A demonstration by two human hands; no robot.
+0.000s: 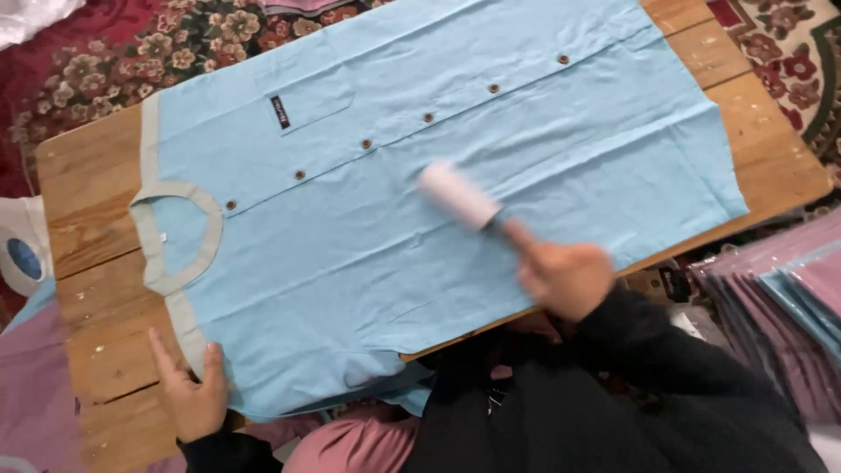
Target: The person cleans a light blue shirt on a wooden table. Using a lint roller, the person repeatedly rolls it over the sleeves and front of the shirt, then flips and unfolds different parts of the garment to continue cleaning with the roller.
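Note:
A light blue shirt (420,175) with brown buttons, a chest pocket and a grey collar band lies flat on a low wooden table (88,201). My right hand (565,276) grips the handle of a white lint roller (458,194), whose roll rests on the shirt's front below the button row; it looks blurred. My left hand (193,394) lies flat with fingers spread on the table at the shirt's shoulder, its thumb touching the fabric edge.
A stack of folded pink and blue garments in clear bags (780,298) sits at the right. A floral red carpet (114,61) surrounds the table. Pink cloth (35,385) lies at the lower left, with a white object (22,250) at the left edge.

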